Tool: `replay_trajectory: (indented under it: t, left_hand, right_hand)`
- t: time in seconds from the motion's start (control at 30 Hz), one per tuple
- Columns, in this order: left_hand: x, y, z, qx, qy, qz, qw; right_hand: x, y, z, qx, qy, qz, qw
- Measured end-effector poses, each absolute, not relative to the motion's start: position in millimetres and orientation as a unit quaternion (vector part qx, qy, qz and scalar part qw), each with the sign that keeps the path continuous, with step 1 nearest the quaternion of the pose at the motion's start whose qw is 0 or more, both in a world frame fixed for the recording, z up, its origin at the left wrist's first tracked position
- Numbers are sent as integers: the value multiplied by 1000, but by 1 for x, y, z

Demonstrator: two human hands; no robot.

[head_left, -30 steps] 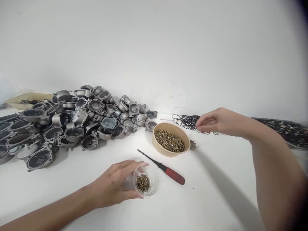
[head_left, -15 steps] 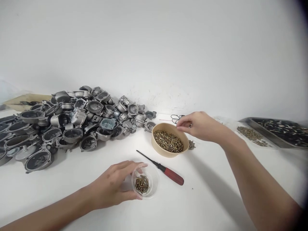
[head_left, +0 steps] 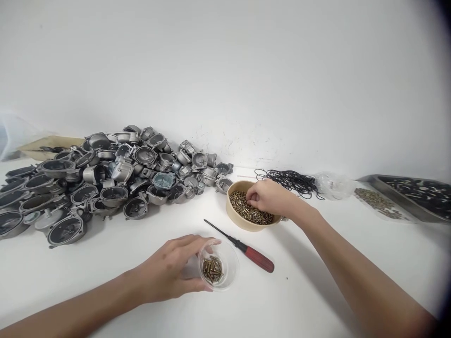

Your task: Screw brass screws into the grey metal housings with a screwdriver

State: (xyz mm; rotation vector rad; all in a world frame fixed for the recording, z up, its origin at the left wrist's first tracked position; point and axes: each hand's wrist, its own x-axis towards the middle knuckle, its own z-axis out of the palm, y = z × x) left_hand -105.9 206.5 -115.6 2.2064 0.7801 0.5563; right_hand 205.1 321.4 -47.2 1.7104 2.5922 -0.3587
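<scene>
My left hand (head_left: 176,265) grips a small clear plastic cup (head_left: 229,270), its fingers on the rim and side. Several brass-coloured screws (head_left: 213,269) lie in the bottom of the cup. My right hand (head_left: 271,196) is down inside a tan paper bowl (head_left: 239,222), fingertips bent and together among the many screws (head_left: 252,211) there; whether it pinches any is hidden. Between the cup and the bowl lies a screwdriver (head_left: 259,259) with a red and black handle, its tip pointing to the back left.
A large heap of grey metal housings (head_left: 116,178) covers the left side. Behind the bowl are black rubber rings (head_left: 292,180) and a clear plastic bag (head_left: 334,185). To the right lie small brass-coloured parts (head_left: 377,202) and a metal tray (head_left: 419,213) of dark parts.
My right hand has moved left and down from the bowl's right rim into the screws. The left hand still holds the cup. The view has shifted slightly.
</scene>
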Motion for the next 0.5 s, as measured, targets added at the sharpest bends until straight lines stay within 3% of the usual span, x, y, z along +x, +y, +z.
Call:
replay_trajectory:
  t: [0.2,0.5]
  left_hand:
    - [-106,208,-117,858,303,215,355]
    - [-108,206,-118,861,306,218,344]
  right_hand:
    - [212,319,-33,570,815,-103,-21]
    - [232,318,-16,556,743,-348,-132]
